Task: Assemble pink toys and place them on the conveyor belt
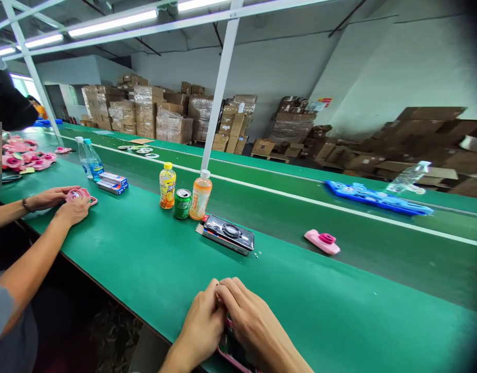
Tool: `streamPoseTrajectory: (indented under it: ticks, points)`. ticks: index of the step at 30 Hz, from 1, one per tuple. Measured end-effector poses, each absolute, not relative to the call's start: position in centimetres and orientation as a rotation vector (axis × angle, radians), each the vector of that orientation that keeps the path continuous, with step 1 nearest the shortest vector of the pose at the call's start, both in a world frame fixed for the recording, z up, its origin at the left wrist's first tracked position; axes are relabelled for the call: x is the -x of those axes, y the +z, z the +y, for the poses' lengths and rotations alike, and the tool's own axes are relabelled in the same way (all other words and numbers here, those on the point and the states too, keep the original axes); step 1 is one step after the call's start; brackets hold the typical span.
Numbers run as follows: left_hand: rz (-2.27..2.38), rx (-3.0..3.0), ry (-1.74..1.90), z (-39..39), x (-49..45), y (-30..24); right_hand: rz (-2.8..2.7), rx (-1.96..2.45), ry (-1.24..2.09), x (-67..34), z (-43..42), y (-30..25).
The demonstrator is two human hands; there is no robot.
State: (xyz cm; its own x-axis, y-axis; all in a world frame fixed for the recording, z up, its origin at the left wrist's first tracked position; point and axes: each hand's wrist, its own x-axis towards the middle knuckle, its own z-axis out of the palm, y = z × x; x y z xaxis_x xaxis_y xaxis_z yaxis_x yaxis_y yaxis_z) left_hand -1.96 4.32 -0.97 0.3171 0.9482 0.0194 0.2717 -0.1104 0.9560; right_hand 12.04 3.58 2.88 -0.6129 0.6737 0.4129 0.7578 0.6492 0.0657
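At the near edge of the green table, my left hand (201, 324) and my right hand (249, 316) meet with bent fingers closed around a pink-rimmed item (233, 355). Its middle looks dark or see-through, and my hands cover most of it, so its kind is unclear. The fingertips of both hands come together at its top end. Beyond my hands lies a box (225, 243) with a black item with a round ring on top (230, 229). Small white bits (257, 254) lie beside it. A pink piece with a darker pink round part (323, 241) rests further right.
A yellow-capped bottle (167, 185), a green can (182, 203) and an orange drink bottle (200, 195) stand ahead. At left, a co-worker's hands (69, 204) hold a pink item. A blue tray (378, 199) with light-blue pieces and a clear bottle (409, 176) are at far right.
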Motion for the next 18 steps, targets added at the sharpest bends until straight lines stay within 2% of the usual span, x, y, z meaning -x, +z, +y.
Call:
streamPoseTrajectory:
  ticks: [3, 7, 14, 16, 18]
  points:
    - [0.997, -1.498, 0.864, 4.4, 2.5, -0.8, -2.482, 1.196, -0.109, -12.4, 2.6, 3.3]
    - [0.753, -1.077, 0.821, 4.8, 3.3, 0.0, -2.449, 1.241, 0.079, -12.7, 1.9, 3.8]
    - [0.836, -0.671, 1.078, 5.2, 3.6, 0.5, -2.384, 1.055, -0.001, -11.1, -0.7, 3.8]
    - [0.853, -0.695, 1.095, 5.0, 3.8, 0.7, -2.200, 1.178, 0.096, -12.2, -4.0, 3.8]
    - [0.844, -0.763, 1.085, 4.7, 4.1, 0.9, -1.869, 1.490, 0.176, -15.1, -9.1, 3.2]
